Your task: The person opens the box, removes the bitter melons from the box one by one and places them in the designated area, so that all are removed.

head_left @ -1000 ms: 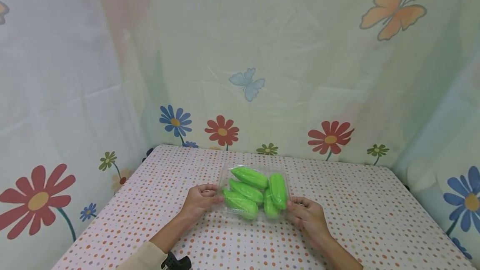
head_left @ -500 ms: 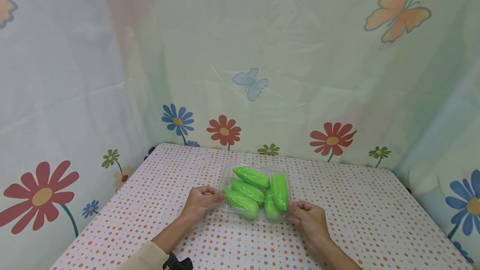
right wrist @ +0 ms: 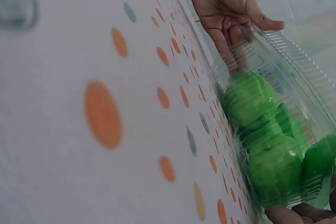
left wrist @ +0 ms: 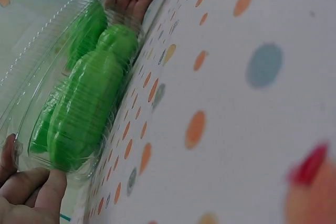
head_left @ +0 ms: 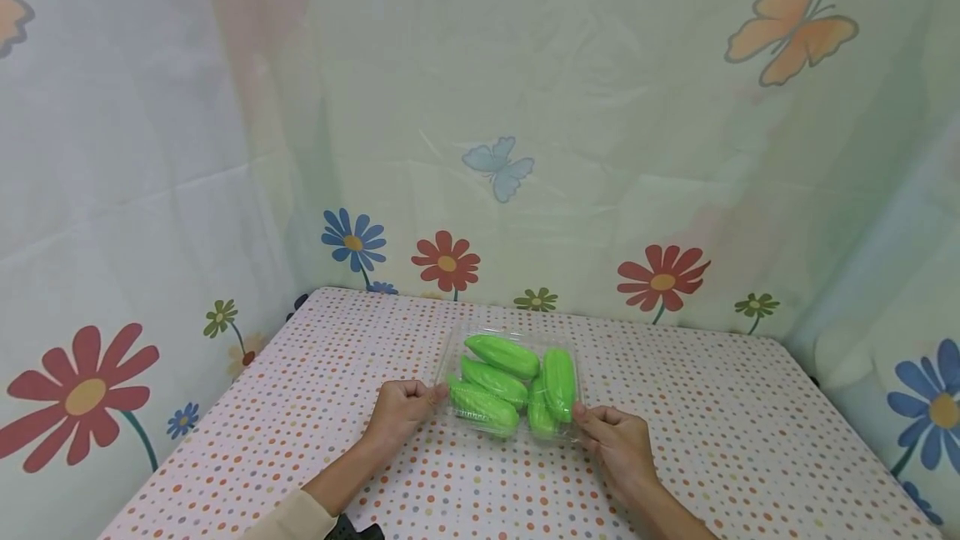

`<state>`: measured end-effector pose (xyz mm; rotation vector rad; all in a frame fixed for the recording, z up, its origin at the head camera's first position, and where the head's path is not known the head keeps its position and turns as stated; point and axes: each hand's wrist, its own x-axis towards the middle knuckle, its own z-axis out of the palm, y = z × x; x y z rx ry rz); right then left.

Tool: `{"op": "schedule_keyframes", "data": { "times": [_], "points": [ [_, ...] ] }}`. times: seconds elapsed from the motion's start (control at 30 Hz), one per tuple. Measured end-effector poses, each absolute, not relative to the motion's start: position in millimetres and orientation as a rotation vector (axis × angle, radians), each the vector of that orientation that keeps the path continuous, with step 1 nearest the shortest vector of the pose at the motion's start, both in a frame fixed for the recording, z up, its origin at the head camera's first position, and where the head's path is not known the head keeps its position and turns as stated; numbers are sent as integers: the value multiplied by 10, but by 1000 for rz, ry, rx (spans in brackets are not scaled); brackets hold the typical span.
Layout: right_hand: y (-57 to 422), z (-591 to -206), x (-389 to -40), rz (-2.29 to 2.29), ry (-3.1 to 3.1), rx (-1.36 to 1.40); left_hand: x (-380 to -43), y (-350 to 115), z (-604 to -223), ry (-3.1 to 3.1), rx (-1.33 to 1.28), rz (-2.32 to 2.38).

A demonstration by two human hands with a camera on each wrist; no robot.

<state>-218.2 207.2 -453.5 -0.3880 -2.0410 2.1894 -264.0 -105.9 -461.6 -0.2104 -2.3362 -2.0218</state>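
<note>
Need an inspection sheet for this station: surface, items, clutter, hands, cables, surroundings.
Surface: tablecloth, white with multicoloured dots.
Job's things: clear plastic container holding five green vegetable-shaped pieces; whether its base touches the cloth, cannot tell.
Clutter: small dark object by the table's far left corner, too small to identify.
Grippers: bare hands; left hand grips the container's left side, right hand its right side near the front corner.
Cables: nothing seen.
Surroundings: pale fabric backdrop printed with flowers and butterflies, behind and on both sides.
</note>
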Motion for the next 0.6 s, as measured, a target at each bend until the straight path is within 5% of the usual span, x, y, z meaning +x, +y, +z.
{"op": "schedule_keyframes", "data": {
  "times": [0.6],
  "points": [
    [2038, -4506, -2097, 1978, -2231, -379, -2597, -1043, -4594, -2365, -200, -1965]
  ]
}}
